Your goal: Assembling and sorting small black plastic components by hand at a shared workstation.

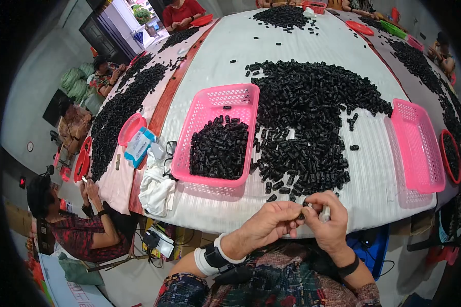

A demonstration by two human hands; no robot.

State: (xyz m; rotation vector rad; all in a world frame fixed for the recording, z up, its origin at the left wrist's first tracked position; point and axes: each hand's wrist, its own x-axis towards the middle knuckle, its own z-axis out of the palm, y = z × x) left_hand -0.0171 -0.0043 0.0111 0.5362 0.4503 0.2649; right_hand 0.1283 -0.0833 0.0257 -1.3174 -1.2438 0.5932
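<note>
At the table's near edge my left hand [271,221] and my right hand [327,225] meet, both closed in a pinch. Between their fingertips is a small black cylindrical part [306,204], mostly covered by the fingers. A whitish scrap [324,214] shows within the curled fingers of my right hand; its kind I cannot make out. Just beyond my hands spreads a big pile of black cylindrical parts [312,107]. Left of the pile stands a pink perforated basket [215,94], partly filled with the same parts.
A second pink basket [420,148] lies at the right. Left of the filled basket are a white cloth [157,189] and a blue-white packet [140,147]. More black parts [284,17] cover the far table. Several people sit around, one at the left [82,230].
</note>
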